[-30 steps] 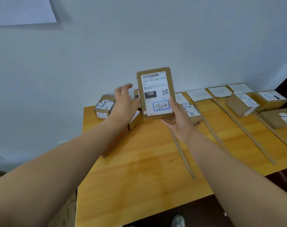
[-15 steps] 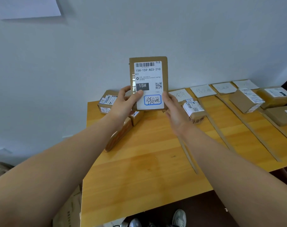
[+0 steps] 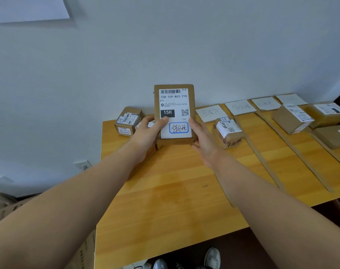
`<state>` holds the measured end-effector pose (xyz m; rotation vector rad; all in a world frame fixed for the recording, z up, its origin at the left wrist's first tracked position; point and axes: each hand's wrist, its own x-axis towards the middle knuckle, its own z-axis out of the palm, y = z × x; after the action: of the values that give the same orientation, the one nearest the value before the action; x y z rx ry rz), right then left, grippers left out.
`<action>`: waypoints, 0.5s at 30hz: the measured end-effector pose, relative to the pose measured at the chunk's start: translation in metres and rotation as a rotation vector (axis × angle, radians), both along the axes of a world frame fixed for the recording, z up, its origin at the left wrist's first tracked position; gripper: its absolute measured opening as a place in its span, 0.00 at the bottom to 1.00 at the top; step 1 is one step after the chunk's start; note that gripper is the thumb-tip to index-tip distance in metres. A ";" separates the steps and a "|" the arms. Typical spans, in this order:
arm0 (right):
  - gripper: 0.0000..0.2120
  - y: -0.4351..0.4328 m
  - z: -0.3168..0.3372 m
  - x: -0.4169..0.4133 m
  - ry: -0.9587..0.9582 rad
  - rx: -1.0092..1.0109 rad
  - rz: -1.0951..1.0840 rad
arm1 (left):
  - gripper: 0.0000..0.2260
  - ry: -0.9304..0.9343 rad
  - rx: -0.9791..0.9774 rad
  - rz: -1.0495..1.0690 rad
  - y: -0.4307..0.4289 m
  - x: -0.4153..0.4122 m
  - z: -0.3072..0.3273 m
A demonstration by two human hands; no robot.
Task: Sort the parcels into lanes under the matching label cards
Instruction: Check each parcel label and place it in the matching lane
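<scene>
brown parcel (image 3: 174,111), white label, blue-ringed scrawl | table (image 3: 165,200) orange-yellow wood | white label cards (image 3: 240,107)

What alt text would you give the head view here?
The left hand and right hand hold a flat brown parcel upright over a wooden table, its white label marked 15H facing the camera. Handwritten cards line the table's far edge, and other parcels lie in lanes divided by cardboard strips.

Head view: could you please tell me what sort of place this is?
Probably a makeshift parcel-sorting station: a wooden table split by cardboard strips into lanes under handwritten cards, holding labelled parcels.
</scene>
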<state>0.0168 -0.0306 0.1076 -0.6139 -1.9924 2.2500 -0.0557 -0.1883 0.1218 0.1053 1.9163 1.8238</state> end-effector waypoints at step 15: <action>0.27 0.101 0.000 0.024 -0.125 0.054 -0.116 | 0.20 -0.054 -0.089 -0.077 0.096 0.024 -0.012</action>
<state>0.0408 0.0707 0.1076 -0.8606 -2.0074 2.1328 -0.0321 -0.0924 0.1094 0.0973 1.9255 1.6722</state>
